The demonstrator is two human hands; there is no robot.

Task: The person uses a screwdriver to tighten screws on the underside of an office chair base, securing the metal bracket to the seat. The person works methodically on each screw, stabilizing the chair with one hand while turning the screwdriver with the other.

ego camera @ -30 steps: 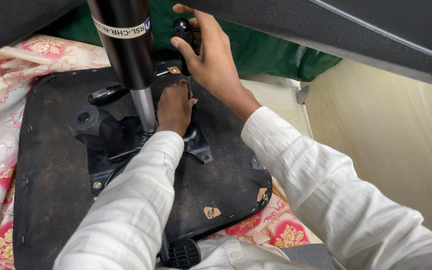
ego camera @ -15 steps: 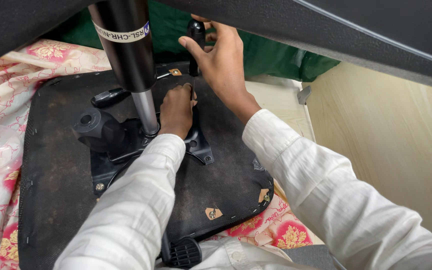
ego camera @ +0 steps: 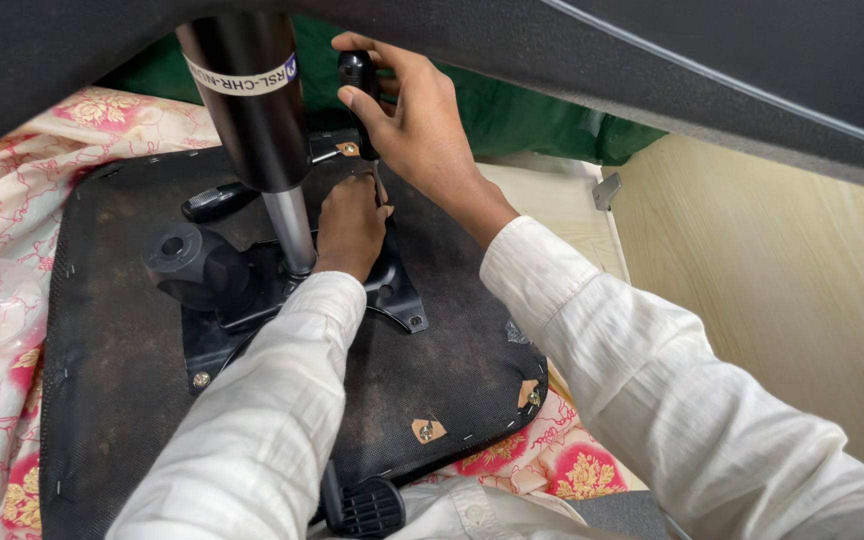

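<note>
Over the upturned seat base point(ego camera: 132, 420), the right hand point(ego camera: 417, 130) is closed around a black screwdriver handle point(ego camera: 357, 75), thumb along its side, shaft pointing down toward the metal plate point(ego camera: 392, 295). The left hand point(ego camera: 352, 225) is pressed on that plate beside the gas cylinder point(ego camera: 252, 110); whether its fingers pinch the shaft cannot be told. Bolts point(ego camera: 414, 322) are seen at the plate corners. A floral cloth point(ego camera: 2, 200) lies beneath. Judgement: the driver is best kept upright and seated squarely, downward pressure held while turning, the tip steadied low, so that slipping is avoided.
</note>
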